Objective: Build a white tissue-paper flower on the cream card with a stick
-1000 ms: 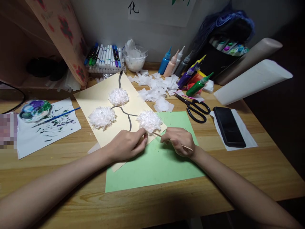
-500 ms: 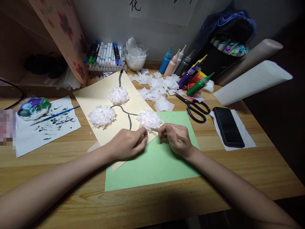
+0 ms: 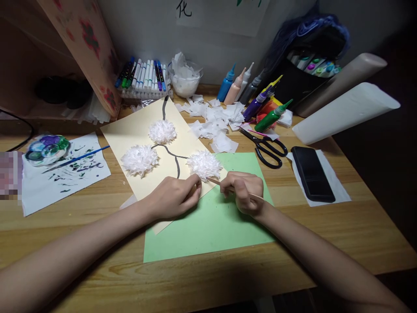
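A cream sheet (image 3: 127, 124) carries dark painted branches and three fluffy white paper flowers, the right one (image 3: 204, 164) nearest my hands. My left hand (image 3: 177, 196) rests on the sheet's lower part, fingers curled and pinched beside that flower; whatever they hold, if anything, is hidden. In my right hand (image 3: 244, 191) is a thin wooden stick (image 3: 213, 181), its tip at the lower edge of the right flower. Beneath both hands lies a green sheet (image 3: 208, 234), partly covered by the cream one.
White tissue pieces (image 3: 215, 119) are scattered behind the sheets, near a bowl of tissue (image 3: 185, 80). Paint bottles (image 3: 233, 89), black scissors (image 3: 267, 148) and a black phone (image 3: 312, 174) are on the right. Leftward are a paint palette (image 3: 48, 149) and a blue brush (image 3: 84, 154).
My right hand has drawn back slightly to the right, and more of the stick shows in front of its fingers. My left hand stays in place.
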Tool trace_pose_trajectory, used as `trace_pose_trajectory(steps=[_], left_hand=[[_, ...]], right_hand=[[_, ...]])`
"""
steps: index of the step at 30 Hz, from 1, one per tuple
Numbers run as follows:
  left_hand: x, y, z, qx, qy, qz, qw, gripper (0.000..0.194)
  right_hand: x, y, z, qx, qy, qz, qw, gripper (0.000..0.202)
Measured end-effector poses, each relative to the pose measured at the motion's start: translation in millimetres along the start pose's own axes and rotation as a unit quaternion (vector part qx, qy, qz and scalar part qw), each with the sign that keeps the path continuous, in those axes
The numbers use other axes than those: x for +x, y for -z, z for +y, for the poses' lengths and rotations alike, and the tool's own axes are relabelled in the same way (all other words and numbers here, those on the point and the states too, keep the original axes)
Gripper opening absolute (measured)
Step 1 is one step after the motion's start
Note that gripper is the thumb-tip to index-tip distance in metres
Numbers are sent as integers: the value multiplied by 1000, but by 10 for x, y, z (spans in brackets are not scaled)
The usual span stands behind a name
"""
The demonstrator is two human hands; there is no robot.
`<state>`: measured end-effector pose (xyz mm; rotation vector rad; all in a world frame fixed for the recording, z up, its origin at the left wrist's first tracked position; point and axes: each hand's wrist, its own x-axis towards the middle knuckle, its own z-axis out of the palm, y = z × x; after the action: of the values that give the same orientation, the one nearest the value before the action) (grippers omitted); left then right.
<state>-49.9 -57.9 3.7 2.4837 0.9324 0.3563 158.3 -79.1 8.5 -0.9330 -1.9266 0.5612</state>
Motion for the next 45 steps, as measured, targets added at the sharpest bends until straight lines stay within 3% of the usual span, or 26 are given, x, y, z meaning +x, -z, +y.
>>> trace_pose_trajectory(steps=[4, 9, 11, 16, 20, 23, 25, 32, 39, 45], left_hand=[[1, -4, 5, -4, 1, 1, 1000, 15], [9, 1, 7, -11, -4, 10, 1000, 14], [9, 6, 8, -11, -4, 9, 1000, 13], [-2, 15, 8, -7, 1, 4, 1000, 11], [-3, 18, 5, -5, -4, -2, 1000, 12], [0, 22, 10, -7, -1, -5, 1000, 12], [1, 23, 14, -9, 1, -5, 1000, 12], [-4, 12, 5, -8, -3, 0, 1000, 12], [-9, 17, 5, -5, -8, -1, 1000, 13], [-16, 4, -8, -5, -9, -1, 1000, 12]], right_hand=[[52, -42, 14, -14, 7, -26, 1000, 45], [201, -99, -22, 29, -178, -8, 984, 47], [288, -102, -64, 40, -217, -20, 975, 47], [357, 40, -166, 60, -186, -53, 979, 49], [268, 265, -75, 53, -148, 24, 987, 47], [252, 385, 145, -53, -151, 93, 983, 28], [274, 415, 321, -118, -150, 90, 978, 14], [399, 301, 681, -195, -96, -15, 976, 15], [543, 169, 690, -241, -87, -17, 967, 4], [545, 214, 641, -227, -122, 28, 966, 2]])
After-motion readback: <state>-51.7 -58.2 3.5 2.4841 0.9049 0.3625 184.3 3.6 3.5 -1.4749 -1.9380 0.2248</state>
